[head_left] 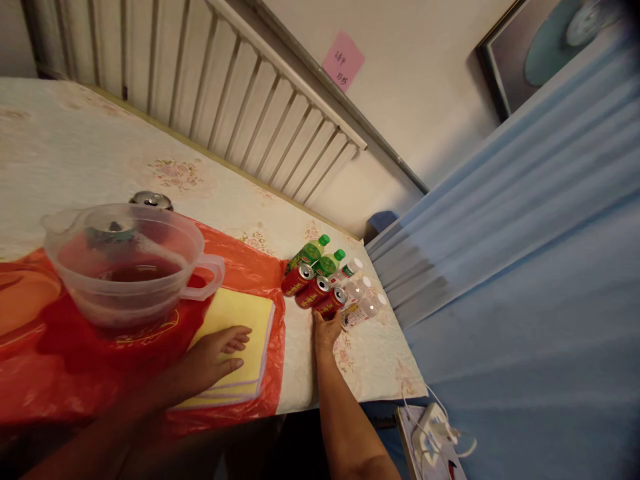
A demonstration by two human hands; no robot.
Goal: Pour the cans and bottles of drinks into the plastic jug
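Observation:
My right hand (327, 331) is closed around the lower part of a red drink can (332, 304), the nearest of three red cans standing in a row. Two green-capped bottles (311, 254) stand just behind these cans, and several clear bottles with white caps (370, 307) are to their right. Over the folded yellow cloths (250, 328) my left hand (220, 357) is open, its fingers stretched out and nothing in it. To its left stands a large clear plastic measuring jug (135, 287) with dark liquid at the bottom, its handle pointing toward the cloths.
A red plastic sheet (273, 390) lies under the jug and cloths on the flowered tablecloth (220, 193). Behind the jug is an opened can (151, 200). A slatted rail (240, 93) borders the back, a blue curtain (525, 280) the right. A power strip (434, 430) sits low right.

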